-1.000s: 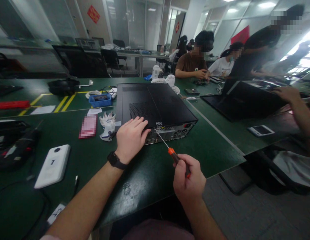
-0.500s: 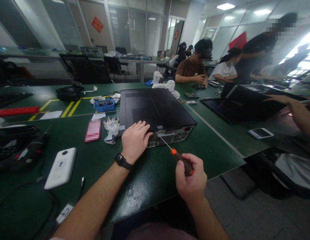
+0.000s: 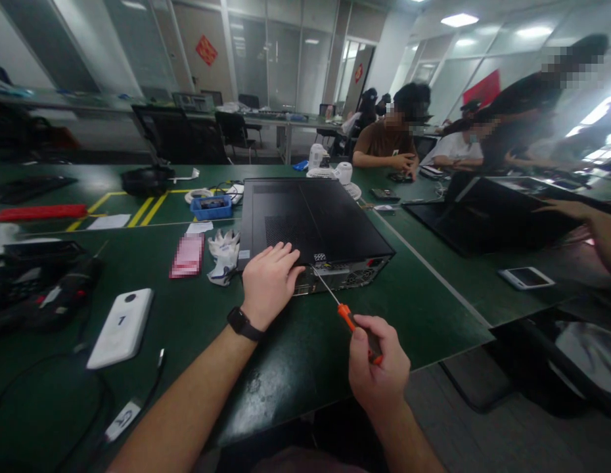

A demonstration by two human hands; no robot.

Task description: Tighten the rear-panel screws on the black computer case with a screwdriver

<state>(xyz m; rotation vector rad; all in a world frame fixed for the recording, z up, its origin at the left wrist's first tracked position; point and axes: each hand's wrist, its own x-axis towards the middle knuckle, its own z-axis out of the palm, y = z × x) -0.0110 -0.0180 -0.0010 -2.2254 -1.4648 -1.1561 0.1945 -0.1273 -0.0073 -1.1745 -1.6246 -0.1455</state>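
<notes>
A black desktop computer case (image 3: 330,217) lies flat on the green table, its back panel with ports and a fan grille facing me. My left hand (image 3: 271,282) rests on the near left edge of the case, fingers stretched over the top cover. In my right hand (image 3: 379,361) is a screwdriver (image 3: 345,314) with an orange and dark handle, gripped between thumb and fingers. Its thin shaft points up and left, and the tip is at the upper rim of the back panel. Whether a screw sits under the tip is too small to tell.
Left of the case are white gloves (image 3: 223,256), a pink packet (image 3: 187,255) and a blue tray (image 3: 211,207). Nearer me lies a white power bank (image 3: 122,328) with cables. A phone (image 3: 526,277) and another person's hand (image 3: 569,210) on a black panel are at the right.
The camera view has shifted slightly, so the scene sits a little lower and further right. The screwdriver handle has turned a little in my right hand; my left hand stays on the case.
</notes>
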